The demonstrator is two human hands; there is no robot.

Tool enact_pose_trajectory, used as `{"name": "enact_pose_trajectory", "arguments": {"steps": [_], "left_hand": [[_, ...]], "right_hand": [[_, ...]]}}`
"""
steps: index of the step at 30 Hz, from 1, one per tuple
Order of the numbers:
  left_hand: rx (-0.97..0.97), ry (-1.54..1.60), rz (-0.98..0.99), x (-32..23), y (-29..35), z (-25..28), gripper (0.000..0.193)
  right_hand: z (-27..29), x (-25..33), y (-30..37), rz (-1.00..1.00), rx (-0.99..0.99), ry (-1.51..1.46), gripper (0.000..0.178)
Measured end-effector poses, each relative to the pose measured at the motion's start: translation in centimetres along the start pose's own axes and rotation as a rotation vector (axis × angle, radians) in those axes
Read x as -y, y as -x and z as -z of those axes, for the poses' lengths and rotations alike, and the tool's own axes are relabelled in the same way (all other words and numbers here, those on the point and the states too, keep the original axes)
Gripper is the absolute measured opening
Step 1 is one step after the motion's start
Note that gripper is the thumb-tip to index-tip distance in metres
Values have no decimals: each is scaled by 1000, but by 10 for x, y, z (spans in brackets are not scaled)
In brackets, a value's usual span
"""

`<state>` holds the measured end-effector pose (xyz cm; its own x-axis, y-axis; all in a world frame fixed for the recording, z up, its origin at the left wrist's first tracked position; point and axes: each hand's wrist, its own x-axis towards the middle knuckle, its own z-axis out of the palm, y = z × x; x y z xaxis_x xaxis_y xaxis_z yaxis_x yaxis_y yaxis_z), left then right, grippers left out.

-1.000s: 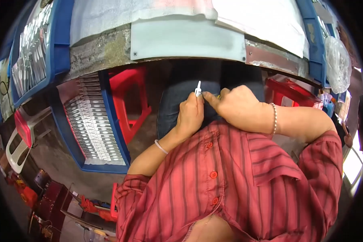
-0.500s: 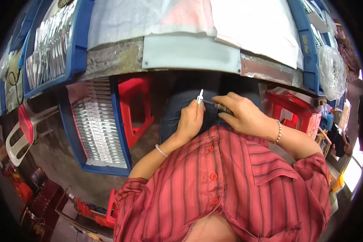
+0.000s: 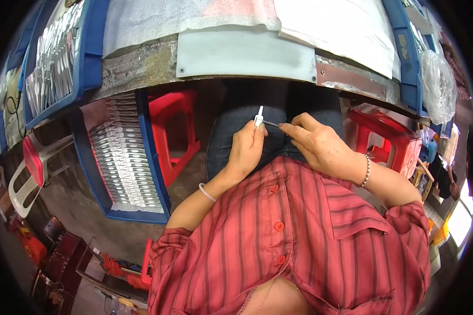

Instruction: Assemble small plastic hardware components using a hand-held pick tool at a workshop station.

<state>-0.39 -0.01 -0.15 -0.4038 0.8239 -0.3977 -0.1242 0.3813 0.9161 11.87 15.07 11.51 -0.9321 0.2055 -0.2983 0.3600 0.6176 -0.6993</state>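
Note:
Above my lap, my left hand [image 3: 247,151] pinches a small white pointed piece [image 3: 259,115] with its tip upward. My right hand [image 3: 321,145] is closed on a slim dark rod-like tool [image 3: 271,124], whose thin end reaches toward the white piece, close to my left fingertips. Whether the two touch cannot be told at this size. The tool's handle is hidden under my right fingers.
Ahead is a worn table edge with a pale plate [image 3: 247,55] and a white cloth [image 3: 336,31]. A blue tray [image 3: 151,152] of rowed silvery pieces stands lower left, another blue tray [image 3: 92,58] upper left. Red stools [image 3: 165,139] flank my legs; a plastic bag [image 3: 439,86] hangs right.
Both hands have shifted slightly up and left in the picture. My right fingers have turned over the tool, covering the ridged handle that showed before. The view has tilted a little.

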Motion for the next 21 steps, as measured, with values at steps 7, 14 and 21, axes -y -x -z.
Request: {"name": "enact_pose_trajectory", "arguments": {"steps": [7, 14, 21], "left_hand": [[-5, -49, -17, -6, 0, 0, 21], [-9, -77, -33, -6, -1, 1, 22], [-51, -58, -109, 0, -1, -3, 28]], "right_hand": [[0, 0, -1, -62, 17, -87, 39], [-2, 3, 0, -66, 18, -50, 39], [-3, 2, 0, -86, 9, -86, 37]]}}
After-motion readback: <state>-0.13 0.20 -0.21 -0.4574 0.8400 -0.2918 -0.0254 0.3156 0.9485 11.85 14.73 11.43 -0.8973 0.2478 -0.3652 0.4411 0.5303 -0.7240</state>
